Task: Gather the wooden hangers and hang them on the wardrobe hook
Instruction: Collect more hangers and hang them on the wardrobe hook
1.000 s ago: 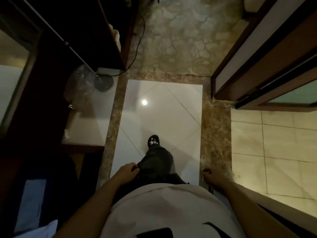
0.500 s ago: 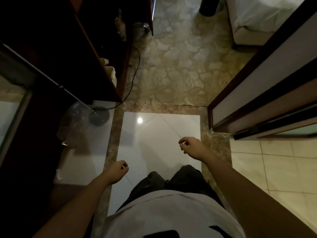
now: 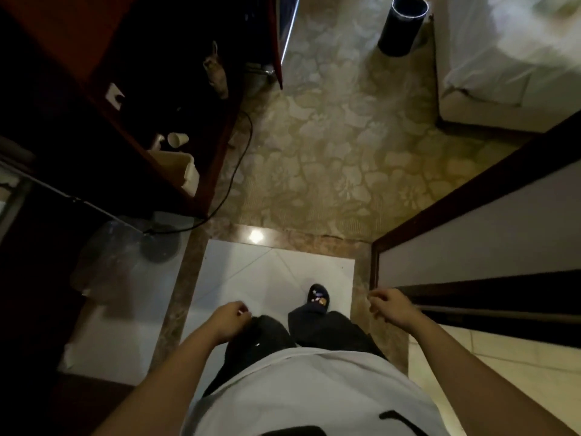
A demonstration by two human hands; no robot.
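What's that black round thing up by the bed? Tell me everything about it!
It looks like a waste bin: a dark, smooth cylinder with an open top whose rim catches the light. It stands upright on the patterned carpet, close beside the corner of the bed; whether they touch is unclear. Its inside is too dark to see.

Both hands hang loosely curled and empty, left hand (image 3: 228,320) and right hand (image 3: 391,306), above white floor tiles (image 3: 270,275); a dark bin (image 3: 402,25) stands far.

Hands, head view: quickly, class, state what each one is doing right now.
Left hand: open, loosely curled, holding nothing.
Right hand: open, loosely curled, holding nothing.
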